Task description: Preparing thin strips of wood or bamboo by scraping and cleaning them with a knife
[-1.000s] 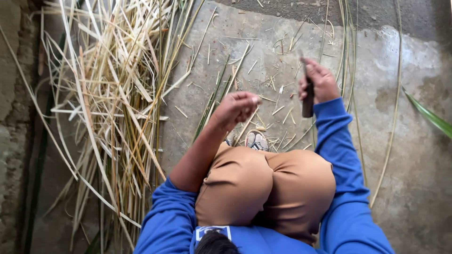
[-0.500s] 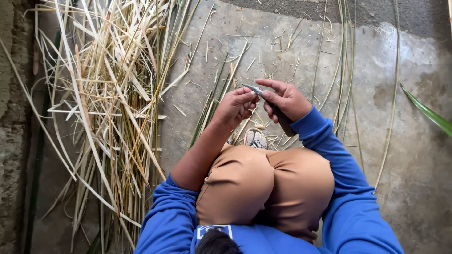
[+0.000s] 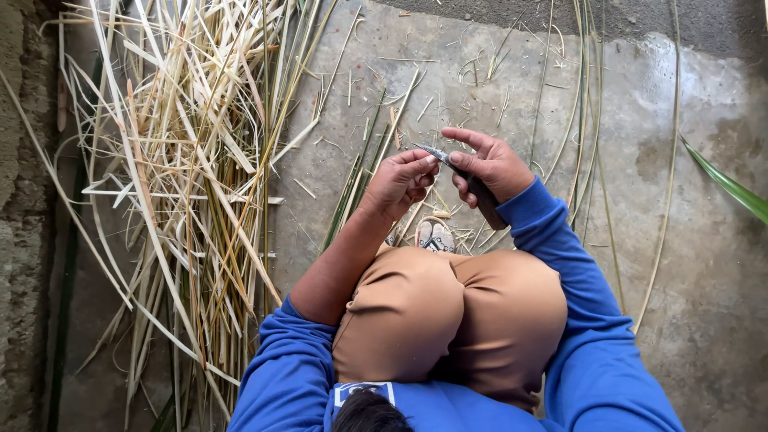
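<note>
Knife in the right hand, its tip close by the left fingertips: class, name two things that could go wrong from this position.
1. The knife in the right hand has its blade tip right at the left hand fingers, so a slip could cut them.
2. The pile of cane strips and the scraps across the concrete floor lie around the person's sandalled foot; they may snag or trip when the person rises.
</note>
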